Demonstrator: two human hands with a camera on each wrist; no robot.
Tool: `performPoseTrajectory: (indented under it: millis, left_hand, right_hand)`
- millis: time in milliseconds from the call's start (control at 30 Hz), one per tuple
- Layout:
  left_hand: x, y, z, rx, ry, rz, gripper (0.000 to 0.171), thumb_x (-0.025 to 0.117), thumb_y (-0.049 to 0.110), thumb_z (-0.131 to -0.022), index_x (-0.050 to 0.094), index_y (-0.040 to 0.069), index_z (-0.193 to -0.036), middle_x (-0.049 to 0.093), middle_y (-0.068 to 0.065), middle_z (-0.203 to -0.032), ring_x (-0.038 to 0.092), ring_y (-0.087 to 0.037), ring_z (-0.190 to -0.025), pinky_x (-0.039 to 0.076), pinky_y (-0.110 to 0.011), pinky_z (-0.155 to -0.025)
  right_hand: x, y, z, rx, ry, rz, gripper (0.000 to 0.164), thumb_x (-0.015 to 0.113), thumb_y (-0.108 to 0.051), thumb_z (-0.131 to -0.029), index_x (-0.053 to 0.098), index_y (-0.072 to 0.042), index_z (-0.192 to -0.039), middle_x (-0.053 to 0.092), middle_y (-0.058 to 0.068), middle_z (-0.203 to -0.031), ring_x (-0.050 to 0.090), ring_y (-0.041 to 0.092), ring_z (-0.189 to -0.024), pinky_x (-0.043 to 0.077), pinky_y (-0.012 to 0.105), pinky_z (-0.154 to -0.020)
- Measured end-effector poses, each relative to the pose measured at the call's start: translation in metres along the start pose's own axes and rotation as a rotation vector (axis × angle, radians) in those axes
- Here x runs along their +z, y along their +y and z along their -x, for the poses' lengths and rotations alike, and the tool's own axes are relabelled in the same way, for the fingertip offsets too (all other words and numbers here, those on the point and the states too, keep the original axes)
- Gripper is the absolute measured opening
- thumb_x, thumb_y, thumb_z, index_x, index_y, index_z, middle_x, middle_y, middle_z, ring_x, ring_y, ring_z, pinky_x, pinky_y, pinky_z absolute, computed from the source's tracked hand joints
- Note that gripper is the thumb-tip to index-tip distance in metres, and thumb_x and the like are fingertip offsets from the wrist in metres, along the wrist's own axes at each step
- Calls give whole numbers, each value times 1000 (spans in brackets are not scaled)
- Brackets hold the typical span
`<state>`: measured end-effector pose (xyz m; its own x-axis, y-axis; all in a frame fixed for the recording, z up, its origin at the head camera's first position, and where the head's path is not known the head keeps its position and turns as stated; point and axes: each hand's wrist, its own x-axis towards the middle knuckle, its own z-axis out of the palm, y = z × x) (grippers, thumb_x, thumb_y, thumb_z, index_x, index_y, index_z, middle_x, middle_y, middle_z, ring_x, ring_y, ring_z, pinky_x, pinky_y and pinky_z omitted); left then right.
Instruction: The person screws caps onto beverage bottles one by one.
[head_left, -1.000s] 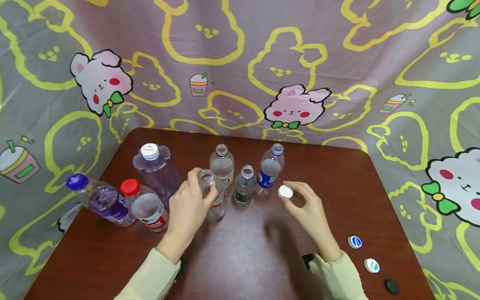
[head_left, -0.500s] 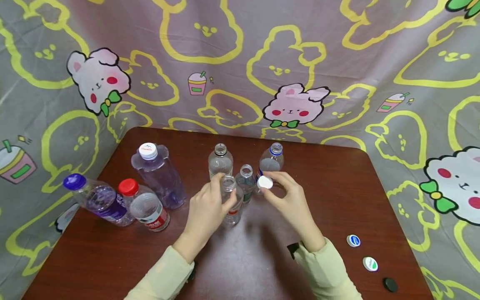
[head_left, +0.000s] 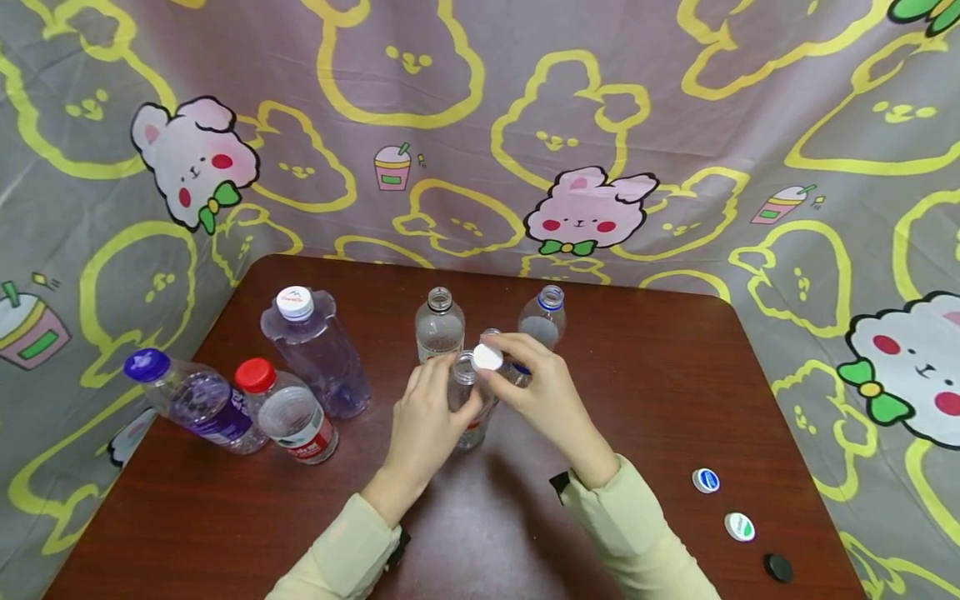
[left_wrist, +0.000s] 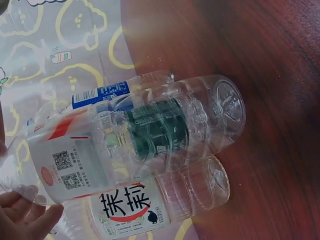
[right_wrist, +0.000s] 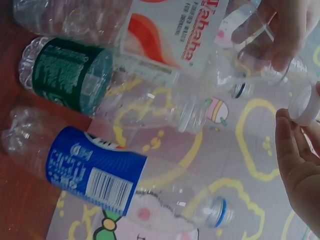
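Note:
My left hand (head_left: 423,421) grips a clear plastic bottle (left_wrist: 70,157) with a white and red label near its neck; the mouth is uncapped. Between thumb and fingers my right hand (head_left: 551,396) pinches a white bottle cap (head_left: 487,357). The cap is right at the rim of that bottle's mouth, on its right side. Behind it stand a small uncapped bottle (right_wrist: 72,75) with a green label, partly hidden by my right hand in the head view, and an uncapped blue-label bottle (right_wrist: 95,170). Another uncapped bottle (head_left: 440,325) is just behind my left hand.
At the left stand a purple-capped bottle (head_left: 206,408), a red-capped bottle (head_left: 296,421) and a large bottle (head_left: 322,358) with a white cap. Blue-and-white (head_left: 706,481), green-and-white (head_left: 740,527) and black (head_left: 779,567) caps lie on the table (head_left: 645,517) at the right. A patterned cloth (head_left: 450,150) hangs behind.
My left hand has carried the clear bottle to the right. My right hand has brought the white cap left to the bottle's mouth. The other bottles and loose caps have stayed put.

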<state>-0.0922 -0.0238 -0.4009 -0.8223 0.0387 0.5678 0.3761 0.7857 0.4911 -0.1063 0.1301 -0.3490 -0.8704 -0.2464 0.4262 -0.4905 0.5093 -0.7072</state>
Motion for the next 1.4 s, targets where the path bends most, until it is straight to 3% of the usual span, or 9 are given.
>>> performPoseTrajectory:
  millis: [100, 367, 667, 867, 1000, 1133, 1233, 1400]
  left_hand:
    - [1, -1, 1, -9, -22, 13, 45, 74, 30, -79, 61, 6, -115, 66, -7, -108, 63, -26, -94, 56, -47, -62]
    - [1, -6, 3, -7, -28, 46, 47, 78, 29, -73, 61, 5, -110, 65, -8, -106, 65, -26, -92, 56, -46, -64]
    - [0, -8, 2, 7, -57, 78, 44, 79, 30, -75, 60, 6, -107, 68, -7, -95, 69, -25, -81, 54, -41, -62]
    - [-1, -9, 1, 8, -64, 71, 42, 79, 28, -74, 60, 6, -105, 67, -7, -91, 68, -26, -78, 53, -42, -61]
    - [-1, -10, 0, 10, -70, 79, 41, 79, 26, -74, 60, 6, -105, 67, -7, -93, 69, -27, -80, 54, -42, -61]
    - [-1, -11, 0, 19, -73, 77, 40, 78, 26, -74, 59, 5, -103, 67, -8, -94, 68, -27, -80, 54, -43, -60]
    - [-1, -11, 0, 26, -77, 67, 41, 78, 27, -75, 59, 4, -103, 67, -9, -94, 68, -27, -80, 54, -43, -60]
    - [-4, -11, -2, 22, -116, 55, 47, 79, 30, -74, 58, 5, -108, 66, -8, -94, 68, -27, -78, 53, -43, -59]
  right_hand:
    - [3, -2, -4, -26, -50, 23, 36, 73, -7, -81, 67, -3, -116, 68, 11, -114, 63, 24, -109, 52, 39, -91]
    - [5, -7, -12, -90, -189, 37, 34, 69, -5, -84, 65, 1, -118, 68, 11, -113, 62, 23, -108, 53, 36, -88]
    - [7, -10, -17, 11, -135, 96, 32, 80, -14, -74, 69, -3, -102, 69, 8, -97, 65, 19, -90, 54, 34, -79]
    - [13, -12, -19, 62, -109, 161, 37, 84, -20, -70, 59, -3, -90, 61, 9, -87, 60, 20, -81, 51, 32, -72]
    - [10, -9, -20, -2, -201, 117, 46, 80, -18, -76, 57, 2, -110, 62, 15, -108, 59, 26, -99, 50, 37, -86]
    - [1, -6, -21, -102, -345, 17, 46, 68, -4, -84, 55, 2, -127, 58, 15, -129, 55, 26, -119, 47, 41, -98]
    - [-2, -5, -24, -156, -397, 23, 38, 62, 2, -86, 60, 0, -124, 63, 12, -125, 58, 22, -114, 49, 38, -94]
    - [-3, -6, -25, -171, -393, 61, 34, 63, 0, -86, 63, -1, -120, 65, 11, -119, 60, 19, -107, 51, 34, -89]
